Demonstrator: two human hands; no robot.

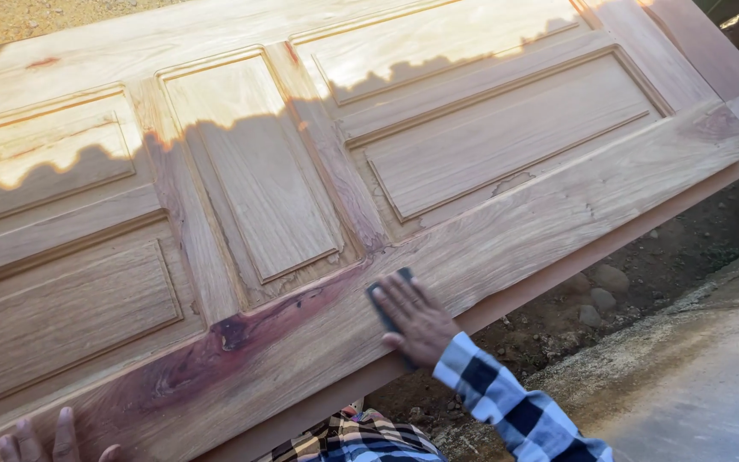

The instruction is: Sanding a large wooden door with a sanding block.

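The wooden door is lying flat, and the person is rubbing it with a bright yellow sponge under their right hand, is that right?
Not quite. The pad under the right hand is dark, nearly black, not bright yellow, as the head view shows. The rest holds: the wooden door lies flat and the hand presses the pad on its near rail.

A dark, flat sanding pad (384, 301) is lying pressed against the lower rail of a large panelled wooden door (506, 137), just below the frame's centre. The door is stretching across most of the frame, tilting up toward the right, showing raised panels, pale grain and a reddish-purple streak at lower left.
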